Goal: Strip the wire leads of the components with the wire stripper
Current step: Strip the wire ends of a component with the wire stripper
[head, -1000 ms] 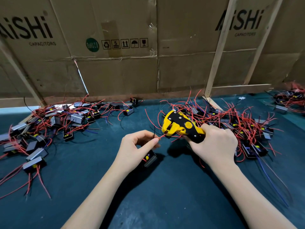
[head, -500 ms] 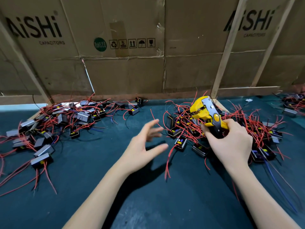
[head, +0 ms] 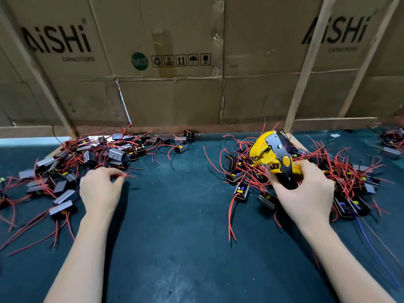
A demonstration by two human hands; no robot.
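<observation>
On the dark green mat (head: 175, 237), component piles lie at ten o'clock (head: 87, 158) and two o'clock (head: 341, 178), the right hand (head: 306, 193) grips the yellow wire stripper (head: 273, 156) at two, the left hand (head: 100, 189) pinches red leads (head: 127, 174) at ten

Cardboard wall (head: 175, 101) behind the table, readable print:
- 10 o'clock — "AiSHi" (head: 57, 41) in large black letters, "CAPACITORS" beneath.
- 2 o'clock — second "AiSHi" (head: 335, 29), slanted, "CAPACITORS" under it, blurred.
- 11 to 12 o'clock — green round sticker "RoHS 2.0" (head: 140, 61); beside it a row of boxed handling symbols (head: 181, 60), one showing the numeral "5".
</observation>
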